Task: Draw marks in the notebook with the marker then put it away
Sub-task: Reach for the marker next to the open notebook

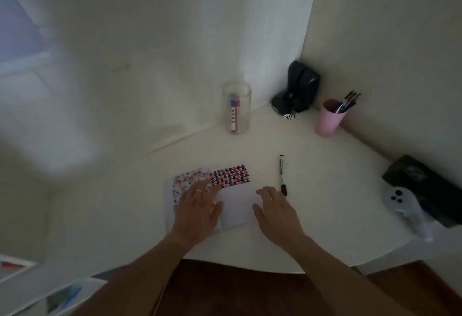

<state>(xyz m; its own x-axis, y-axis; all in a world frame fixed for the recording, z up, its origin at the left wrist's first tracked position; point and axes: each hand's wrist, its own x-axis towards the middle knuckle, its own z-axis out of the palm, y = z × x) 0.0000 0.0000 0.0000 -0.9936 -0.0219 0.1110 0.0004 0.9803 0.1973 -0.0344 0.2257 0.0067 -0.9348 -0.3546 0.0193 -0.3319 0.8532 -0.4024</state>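
An open notebook lies on the white desk, its upper part covered with rows of red, blue and black marks. My left hand rests flat on the left page, fingers spread, a ring on one finger. My right hand lies open on the right page's edge, holding nothing. A black marker lies capped on the desk just right of the notebook, its near end close to my right fingertips.
A clear glass jar with markers inside stands at the back. A pink cup of pens and a black device sit in the corner. A white controller and a dark case lie at right.
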